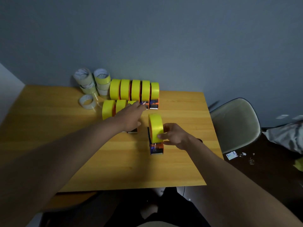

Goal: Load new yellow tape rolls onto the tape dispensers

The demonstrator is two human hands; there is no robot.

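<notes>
Near the frame centre one yellow tape roll [155, 127] stands on edge on an orange and blue dispenser [156, 148]. Above it, by the wall, a back row of five loaded dispensers [134, 90] stands side by side. A shorter front row [114, 109] stands just left of centre.

Both bare forearms reach up from the bottom corners of the frame toward its middle. The left hand [131, 117] lies left of centre, back upward, its fingers [139, 106] stretched forward and fairly straight toward the upper middle; what they touch cannot be told. The right hand [174, 135] sits just right of centre, lower than the left, wrist bent inward, fingers curled and thumb [162, 136] pressed leftward in a grip.
</notes>
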